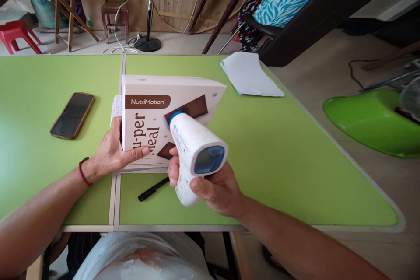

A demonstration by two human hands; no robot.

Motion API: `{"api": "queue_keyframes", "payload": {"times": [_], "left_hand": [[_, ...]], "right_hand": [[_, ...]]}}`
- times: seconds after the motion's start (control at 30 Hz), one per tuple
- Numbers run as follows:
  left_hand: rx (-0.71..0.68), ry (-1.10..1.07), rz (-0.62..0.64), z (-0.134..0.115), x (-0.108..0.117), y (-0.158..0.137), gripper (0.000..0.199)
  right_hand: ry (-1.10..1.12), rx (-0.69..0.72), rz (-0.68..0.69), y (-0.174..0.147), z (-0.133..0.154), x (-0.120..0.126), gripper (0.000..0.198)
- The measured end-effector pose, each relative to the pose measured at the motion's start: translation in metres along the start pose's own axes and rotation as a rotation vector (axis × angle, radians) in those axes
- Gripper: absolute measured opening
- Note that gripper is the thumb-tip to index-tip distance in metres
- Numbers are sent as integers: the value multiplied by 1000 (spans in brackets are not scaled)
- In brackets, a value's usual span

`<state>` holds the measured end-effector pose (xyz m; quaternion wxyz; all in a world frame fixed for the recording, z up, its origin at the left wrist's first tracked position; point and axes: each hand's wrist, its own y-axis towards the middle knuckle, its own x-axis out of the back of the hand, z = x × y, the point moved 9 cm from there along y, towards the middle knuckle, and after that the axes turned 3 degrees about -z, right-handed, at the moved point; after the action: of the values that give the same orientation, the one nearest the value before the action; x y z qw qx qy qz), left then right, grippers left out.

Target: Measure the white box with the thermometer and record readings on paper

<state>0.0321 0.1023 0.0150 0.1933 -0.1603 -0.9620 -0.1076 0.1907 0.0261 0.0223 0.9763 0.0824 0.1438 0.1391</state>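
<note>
My left hand [113, 148] grips the lower left side of a white and brown NutriMotion box [147, 129], its thumb across the printed front. The box stands over the green table with its front turned toward me. In my right hand [219, 190] is a white infrared thermometer [188, 148], fingers wrapped round its handle. Its blue-ringed nose points at the box front, and its dark screen faces me. Whether the nose touches the box I cannot tell. Beneath them a black pen [152, 189] lies on the table, one end hidden by my right hand.
A smartphone [72, 116] lies on the left of the green table [278, 162]. Folded white paper [251, 74] rests at the back right. Some printed paper [116, 107] shows behind the box. Beyond the right edge is a green chair [374, 120]; a stand base [147, 43] is behind.
</note>
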Motion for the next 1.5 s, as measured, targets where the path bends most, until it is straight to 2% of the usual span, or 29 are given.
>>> {"api": "queue_keyframes", "payload": {"times": [0.37,0.6,0.77,0.83,0.93,1.0,1.1,1.2,1.3,1.5], "left_hand": [[19,-33,17,1,-1,0,73],[-25,-99,5,-3,1,0,63],[-20,-141,-25,-7,5,-2,66],[-77,-243,-71,-13,12,0,66],[-170,-401,-187,-14,33,7,63],[-165,-459,-276,-3,47,13,64],[-95,-529,-343,18,60,22,70],[-82,-537,-341,28,64,27,70],[-107,-525,-291,31,62,29,66],[-58,-537,-267,35,60,32,69]], "right_hand": [[-19,-11,-13,0,0,0,28],[3,-11,-13,0,-2,-1,29],[-54,13,44,-3,-3,-2,37],[-156,89,19,-2,4,5,38],[-359,256,-146,4,19,31,36],[-505,341,-259,10,26,52,40],[-826,327,-335,24,19,81,51],[-1128,292,-326,34,6,100,53],[-1337,271,-261,39,-7,105,54],[-1520,283,-174,38,-17,98,41]]}}
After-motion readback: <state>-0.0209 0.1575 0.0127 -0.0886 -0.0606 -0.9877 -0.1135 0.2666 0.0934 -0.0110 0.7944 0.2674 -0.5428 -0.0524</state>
